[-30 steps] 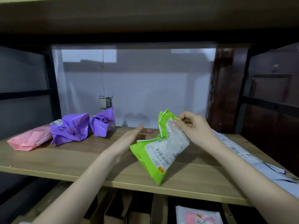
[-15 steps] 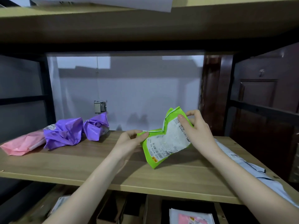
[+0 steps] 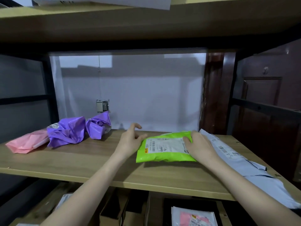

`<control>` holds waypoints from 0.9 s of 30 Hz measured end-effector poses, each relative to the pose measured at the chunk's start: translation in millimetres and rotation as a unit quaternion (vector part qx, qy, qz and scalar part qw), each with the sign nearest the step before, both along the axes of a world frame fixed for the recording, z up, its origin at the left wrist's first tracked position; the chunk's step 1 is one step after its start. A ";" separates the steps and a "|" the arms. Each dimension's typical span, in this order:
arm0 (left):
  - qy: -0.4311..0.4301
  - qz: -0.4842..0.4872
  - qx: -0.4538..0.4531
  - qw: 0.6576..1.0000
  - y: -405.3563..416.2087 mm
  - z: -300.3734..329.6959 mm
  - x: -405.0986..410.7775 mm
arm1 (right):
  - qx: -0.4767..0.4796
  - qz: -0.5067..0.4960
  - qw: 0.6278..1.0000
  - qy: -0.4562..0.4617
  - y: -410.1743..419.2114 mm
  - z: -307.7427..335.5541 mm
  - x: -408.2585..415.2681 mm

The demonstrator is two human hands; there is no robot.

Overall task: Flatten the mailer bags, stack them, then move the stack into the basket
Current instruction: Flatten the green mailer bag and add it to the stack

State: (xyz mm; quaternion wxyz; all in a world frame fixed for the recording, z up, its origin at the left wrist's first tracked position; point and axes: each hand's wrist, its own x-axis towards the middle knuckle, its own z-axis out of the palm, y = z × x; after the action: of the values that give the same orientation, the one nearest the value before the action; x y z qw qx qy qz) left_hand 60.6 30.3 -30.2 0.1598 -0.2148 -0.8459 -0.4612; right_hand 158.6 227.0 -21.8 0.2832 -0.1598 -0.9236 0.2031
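Since the earlier frames we have brought the green mailer bag point(image 3: 164, 148) down from a raised, crumpled hold between both hands to lie label-up on the wooden shelf point(image 3: 78, 162).

Grip state: our right hand point(image 3: 197, 146) rests palm-down on the right end of the green mailer bag, fingers spread flat over the edge of its white label; it presses and does not pinch. Our left hand point(image 3: 130, 141) sits at the left edge of the same bag with fingers loosely curled and open; whether the thumb touches the bag we cannot tell.

Progress: we judge the task to be at an early stage. The green mailer bag looks nearly flat, with some puffiness remaining along its near edge. A grey-white mailer bag point(image 3: 236, 162) lies spread just to the right of our right hand, partly hanging over the shelf edge. Well to the left of our left hand, two purple mailer bags point(image 3: 66, 133) remain crumpled, and a pink mailer bag point(image 3: 26, 143) lies beyond them, not fully flat.

Remaining, as we judge it: smooth the green bag, flatten the purple and pink bags, form the stack, move it. No basket is identifiable in this view.
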 end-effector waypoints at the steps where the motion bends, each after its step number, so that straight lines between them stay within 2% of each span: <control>1: -0.012 0.003 -0.051 0.999 -0.6 -4.5 -3.8 | 0.002 -0.006 1.000 -0.030 4.2 -5.9 -0.9; 3: -0.020 0.026 -0.120 0.992 -3.7 -6.5 -7.9 | -0.003 -0.009 0.996 -0.088 11.2 -13.5 1.8; 5: -0.016 0.032 -0.129 0.991 -5.6 -3.7 -6.9 | 0.011 -0.002 0.994 -0.105 15.4 -14.4 5.0; 9: 0.054 -0.007 -0.158 0.986 7.9 7.5 3.3 | 0.097 0.091 0.990 0.038 5.7 -6.7 4.1; 10: 0.073 -0.026 -0.182 0.980 14.3 9.2 7.8 | 0.122 0.124 0.984 0.047 1.4 -4.6 1.6; 12: 0.086 -0.072 -0.211 0.971 27.3 7.3 21.7 | 0.162 0.175 0.971 0.013 -6.7 -2.3 -4.9; 13: 0.092 -0.095 -0.191 0.973 32.8 2.9 27.8 | 0.168 0.194 0.966 -0.022 -9.6 -3.7 -8.7; 14: 0.058 -0.132 -0.219 0.965 37.1 -2.7 30.6 | 0.167 0.209 0.961 -0.061 -12.0 -6.6 -12.2; 15: 0.026 -0.159 -0.293 0.943 38.3 -9.9 28.3 | 0.166 0.223 0.955 -0.101 -13.4 -10.4 -15.0; 17: 0.051 -0.146 -0.392 0.907 43.0 -22.3 26.9 | 0.147 0.239 0.945 -0.168 -15.0 -18.4 -16.0; 18: 0.097 -0.120 -0.418 0.895 43.1 -27.8 26.9 | 0.131 0.241 0.943 -0.188 -15.1 -22.2 -15.4; 19: 0.085 -0.115 -0.444 0.885 40.4 -29.0 27.0 | 0.116 0.242 0.943 -0.199 -14.8 -24.8 -14.3; 27: -0.004 -0.134 -0.407 0.904 46.2 -18.4 19.1 | 0.087 0.227 0.937 -0.252 -10.0 -31.1 -21.8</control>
State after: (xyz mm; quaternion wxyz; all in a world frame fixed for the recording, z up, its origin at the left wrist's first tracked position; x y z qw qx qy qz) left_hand 79.6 76.6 -48.6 -0.0085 -0.3703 -0.9241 -0.0947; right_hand 136.8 217.1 -52.9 0.0000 0.0330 -0.9905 0.1337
